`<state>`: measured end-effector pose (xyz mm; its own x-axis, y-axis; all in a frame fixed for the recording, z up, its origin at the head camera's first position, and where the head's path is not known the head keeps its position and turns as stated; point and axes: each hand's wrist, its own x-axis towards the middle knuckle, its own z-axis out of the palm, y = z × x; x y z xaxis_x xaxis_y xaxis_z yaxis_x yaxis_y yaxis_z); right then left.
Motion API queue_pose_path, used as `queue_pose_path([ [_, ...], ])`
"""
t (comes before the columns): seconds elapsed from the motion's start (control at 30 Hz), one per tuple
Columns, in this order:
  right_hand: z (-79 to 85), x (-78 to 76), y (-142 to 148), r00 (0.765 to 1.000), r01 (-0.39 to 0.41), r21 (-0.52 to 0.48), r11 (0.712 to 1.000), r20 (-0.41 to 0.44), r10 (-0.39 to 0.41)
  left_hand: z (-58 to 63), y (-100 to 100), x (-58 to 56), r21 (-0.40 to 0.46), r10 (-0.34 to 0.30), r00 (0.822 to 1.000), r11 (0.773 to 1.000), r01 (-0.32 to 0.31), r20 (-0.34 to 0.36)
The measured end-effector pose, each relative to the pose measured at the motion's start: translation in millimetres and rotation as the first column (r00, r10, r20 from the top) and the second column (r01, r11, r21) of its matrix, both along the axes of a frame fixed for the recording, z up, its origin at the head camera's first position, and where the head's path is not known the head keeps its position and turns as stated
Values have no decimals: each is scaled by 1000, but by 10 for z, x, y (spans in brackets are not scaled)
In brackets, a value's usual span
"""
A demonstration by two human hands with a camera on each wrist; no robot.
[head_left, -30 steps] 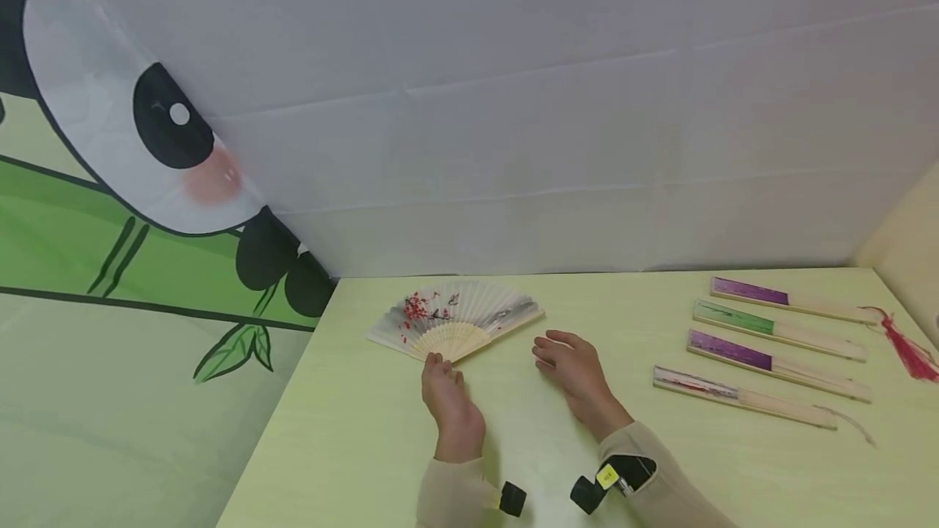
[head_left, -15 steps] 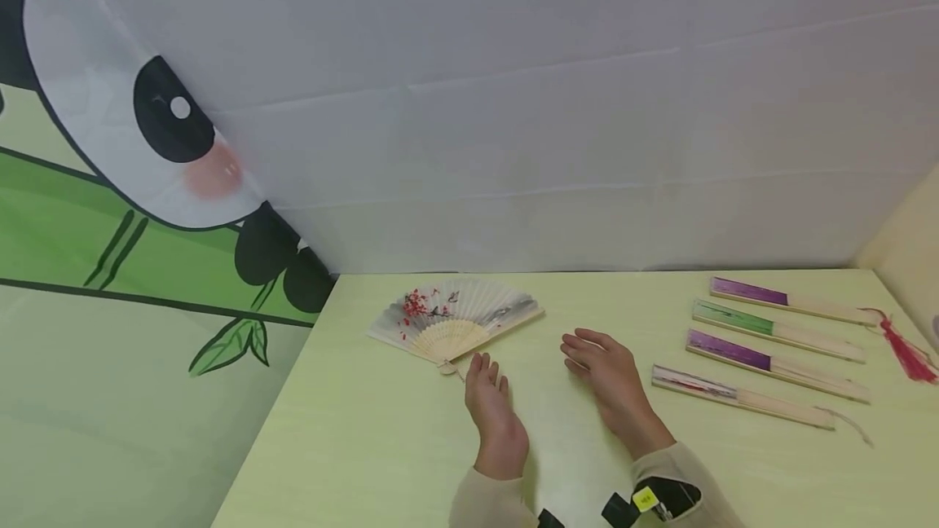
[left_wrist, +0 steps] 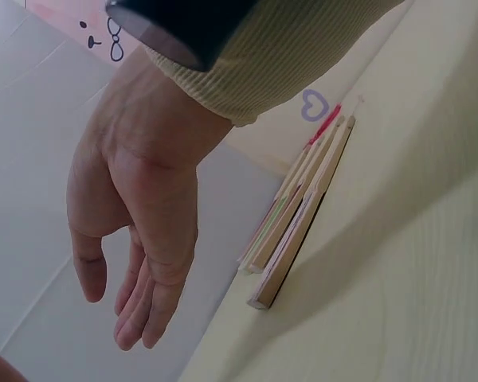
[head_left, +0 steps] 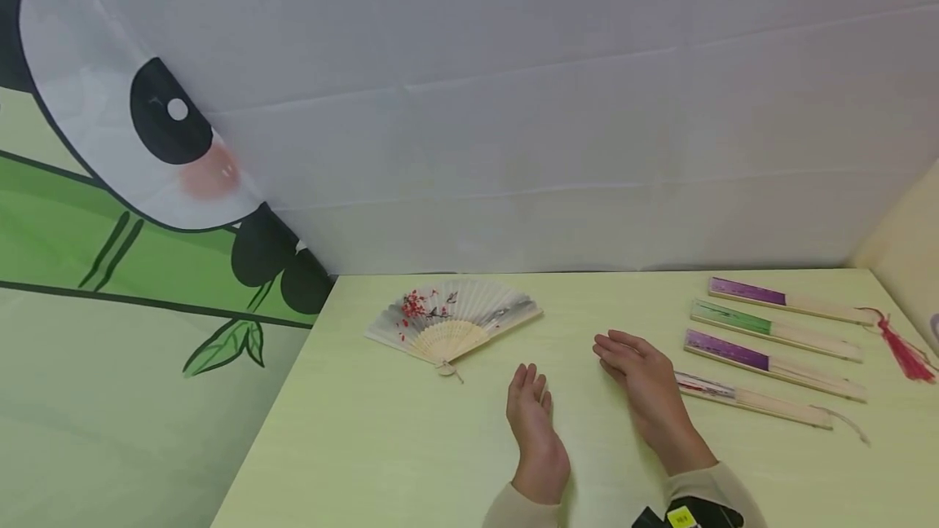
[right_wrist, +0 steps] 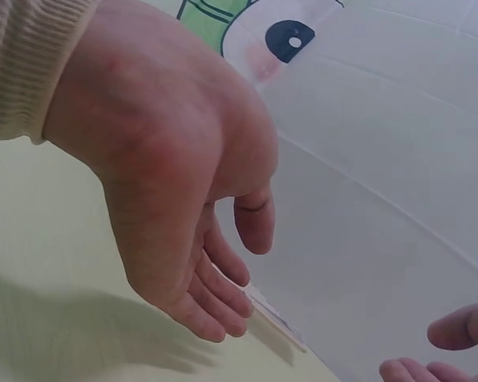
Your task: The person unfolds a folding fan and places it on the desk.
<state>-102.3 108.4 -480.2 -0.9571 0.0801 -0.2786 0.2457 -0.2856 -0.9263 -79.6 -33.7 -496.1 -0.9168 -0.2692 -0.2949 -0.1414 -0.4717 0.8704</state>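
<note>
A spread folding fan (head_left: pixel 469 320), white with red blossoms and pale wooden ribs, lies on the table at the left in the head view. To the right of its pivot, my left hand (head_left: pixel 539 442) is held above the table with its fingers extended and nothing in it. My right hand (head_left: pixel 649 393), also holding nothing, is nearest the folded fan with a grey and red pattern (head_left: pixel 711 388) and hides that fan's left end. Both hands have relaxed, extended fingers. In the right wrist view, part of my left hand (right_wrist: pixel 466 338) shows at the lower right.
Further folded fans lie in a column on the right: a purple one (head_left: pixel 734 353), a green one (head_left: pixel 737 318) and another purple one (head_left: pixel 751 292) with a red tassel (head_left: pixel 904 349). A pale backdrop (head_left: pixel 550 145) rises behind the table (head_left: pixel 352 446).
My left hand has left the spread fan's pivot, uncovering it, and moved right and nearer me. The right hand has moved right, to the folded fans. The fans lie as before.
</note>
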Motion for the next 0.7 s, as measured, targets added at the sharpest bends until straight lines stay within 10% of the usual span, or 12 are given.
queue_pose_path([
  [0.7, -141, 214, 760, 995, 86, -30, 996, -50, -88, -60, 393, 122, 54, -70, 995, 996, 66, 76],
])
